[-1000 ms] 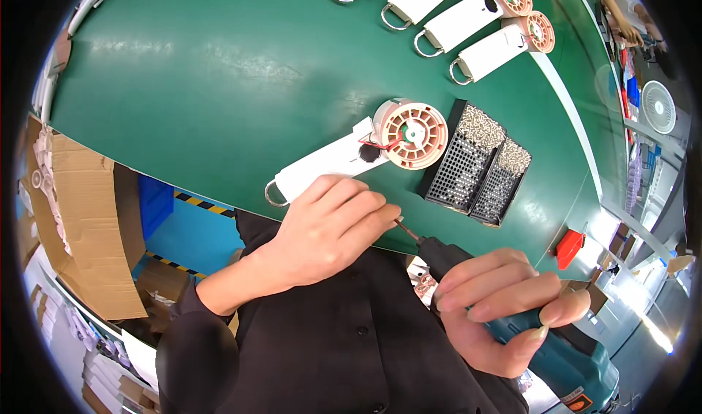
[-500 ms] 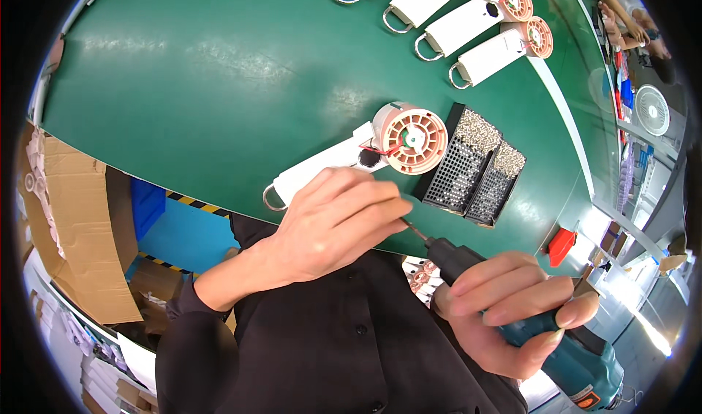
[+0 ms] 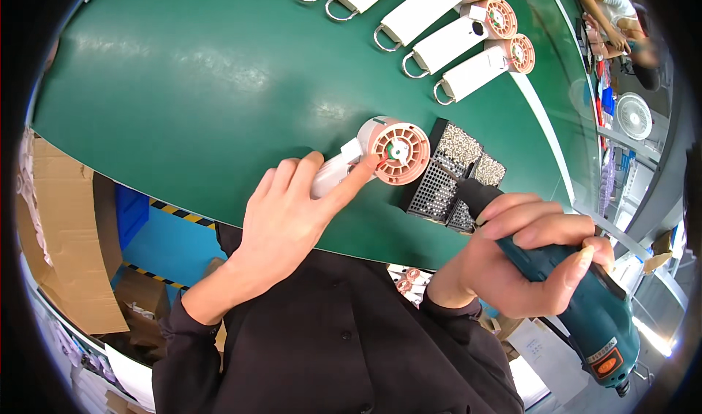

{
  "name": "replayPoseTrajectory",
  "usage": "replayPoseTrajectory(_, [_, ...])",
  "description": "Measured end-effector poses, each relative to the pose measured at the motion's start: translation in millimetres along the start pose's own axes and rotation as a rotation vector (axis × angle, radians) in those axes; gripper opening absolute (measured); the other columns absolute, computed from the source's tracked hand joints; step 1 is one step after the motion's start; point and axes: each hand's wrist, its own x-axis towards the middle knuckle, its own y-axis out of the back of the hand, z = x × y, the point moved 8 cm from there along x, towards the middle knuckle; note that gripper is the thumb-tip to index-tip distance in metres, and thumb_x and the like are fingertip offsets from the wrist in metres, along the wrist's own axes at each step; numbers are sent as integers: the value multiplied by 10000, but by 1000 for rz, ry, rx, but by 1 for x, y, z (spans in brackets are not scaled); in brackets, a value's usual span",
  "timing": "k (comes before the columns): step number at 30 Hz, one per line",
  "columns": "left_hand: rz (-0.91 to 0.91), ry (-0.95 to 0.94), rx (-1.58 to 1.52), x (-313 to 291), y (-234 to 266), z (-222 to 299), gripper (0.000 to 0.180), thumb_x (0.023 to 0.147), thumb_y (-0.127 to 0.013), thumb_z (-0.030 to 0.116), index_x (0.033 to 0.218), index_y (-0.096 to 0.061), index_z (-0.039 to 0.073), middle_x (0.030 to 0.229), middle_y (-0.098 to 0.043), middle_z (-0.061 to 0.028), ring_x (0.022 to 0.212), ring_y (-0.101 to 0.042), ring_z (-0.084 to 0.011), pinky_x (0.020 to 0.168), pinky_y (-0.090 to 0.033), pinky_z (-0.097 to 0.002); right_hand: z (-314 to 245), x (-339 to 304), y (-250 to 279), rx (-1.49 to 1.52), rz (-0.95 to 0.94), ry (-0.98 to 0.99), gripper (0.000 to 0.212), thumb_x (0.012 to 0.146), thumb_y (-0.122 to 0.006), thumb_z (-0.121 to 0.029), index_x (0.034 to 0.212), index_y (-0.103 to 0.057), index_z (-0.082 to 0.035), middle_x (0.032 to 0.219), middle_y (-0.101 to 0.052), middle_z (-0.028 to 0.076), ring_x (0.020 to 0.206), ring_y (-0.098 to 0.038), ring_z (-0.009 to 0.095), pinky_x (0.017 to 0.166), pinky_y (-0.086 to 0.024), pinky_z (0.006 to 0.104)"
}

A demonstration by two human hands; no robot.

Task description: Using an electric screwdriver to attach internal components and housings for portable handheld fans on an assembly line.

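Note:
My left hand (image 3: 285, 209) lies over the white handle of a handheld appliance. Its fingers cover most of the handle, and the index finger reaches to the joint with the pink round slotted head (image 3: 404, 153). Red wires show at the middle of that head, beside the fingertip. My right hand (image 3: 537, 253) is wrapped around a teal electric screwdriver (image 3: 596, 319) with a black nose. The bit points down over a black screw tray (image 3: 437, 187), whose perforated plates carry many small screws. Whether the bit touches a screw is too small to tell.
Several similar white appliances (image 3: 475, 74) with metal loops stand in a row at the far side of the green table (image 3: 183, 121). A cardboard box (image 3: 69, 231) is at the left. Another person (image 3: 610, 12) sits at the far right, near a white fan (image 3: 633, 115).
My left hand has moved from the screwdriver bit onto the appliance's handle, fingers spreading over it. The screwdriver has swung up and its bit now points at the screw tray.

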Motion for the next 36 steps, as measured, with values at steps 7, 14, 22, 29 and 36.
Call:
replayPoseTrajectory(7, [-73,-29,35,0,5,7,707,690,-636,46,1352,-517,263,983,-528,-87,758,-492,-214,647,-441,-305,11,5,-2,-25,-13,-22,155,985,-369,-167,1116,-378,-83,732,-512,154,497,-530,286,490,-489,440])
replayPoseTrajectory(14, [-62,-33,30,2,4,4,689,693,-637,59,1345,-524,253,982,-528,-97,765,-498,-209,648,-432,-300,41,4,-13,-56,196,-9,135,947,-366,-157,1043,-390,-65,596,-436,133,346,-428,239,325,-423,380])
replayPoseTrajectory(22, [-107,19,-124,4,5,-2,616,724,-732,86,1300,-514,84,1022,-522,-125,831,-527,-275,710,-462,-357,59,0,-10,17,87,-109,231,960,-527,-159,982,-316,-67,693,-548,151,506,-588,256,498,-527,392])
replayPoseTrajectory(29, [-60,18,-187,1,9,-5,521,753,-750,102,1184,-483,-18,1035,-561,-159,814,-555,-310,698,-460,-382,57,2,-16,-76,113,-44,133,910,-443,-125,961,-338,-61,583,-459,139,356,-437,234,332,-445,368])
replayPoseTrajectory(36, [-75,-2,-140,7,10,3,478,769,-721,127,1173,-510,-18,1014,-550,-117,809,-546,-265,695,-470,-356,51,4,-7,-67,79,-47,219,893,-504,-76,1049,-365,-11,596,-488,135,408,-500,235,391,-467,368])
